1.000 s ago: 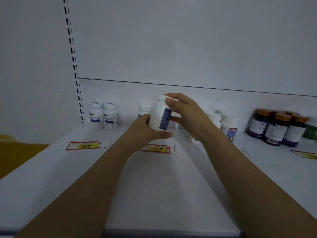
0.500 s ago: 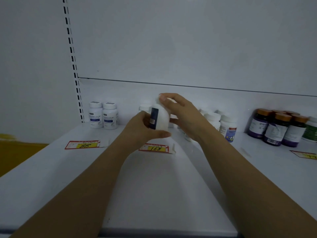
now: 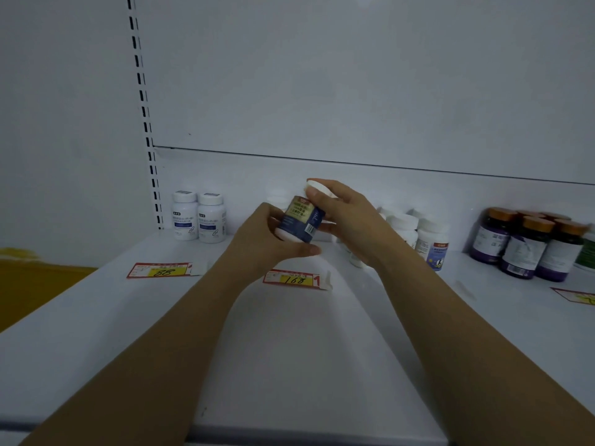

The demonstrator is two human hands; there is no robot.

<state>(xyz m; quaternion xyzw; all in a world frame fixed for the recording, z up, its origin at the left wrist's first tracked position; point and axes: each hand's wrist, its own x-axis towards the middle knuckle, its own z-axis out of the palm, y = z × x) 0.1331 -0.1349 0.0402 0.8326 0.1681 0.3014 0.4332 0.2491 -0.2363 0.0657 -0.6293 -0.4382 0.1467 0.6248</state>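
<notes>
**ITEM: white bottle (image 3: 301,220) with dark blue label, held in both grips above the shelf (image 3: 289,349)**

Step in hand (judged): inspection of the label, with the bottle rolled between the two grips.

Handling notes, left to right:
- The left grip (image 3: 267,239) is best kept curled under the base as the support, with the thumb laid along the near side below the label.
- The turning is best given by the right grip (image 3: 347,217) at the cap (image 3: 317,186). Small twists are advised, so that the cap is not loosened and the print and barcode are brought to face the viewer.
- The bottle should be kept over bare shelf, above the price tag marked 168 (image 3: 294,279). It should also be kept clear of the white bottles (image 3: 428,239) standing behind the right wrist, which could be knocked.

Position: the bottle is held off the shelf and tilted, base down to the left, cap up to the right.
- Left grip: clamped round the lower body and base.
- Right grip: fingers curled over the cap and shoulder, clamped on the bottle.
- Label: exposed between the two grips.
</notes>
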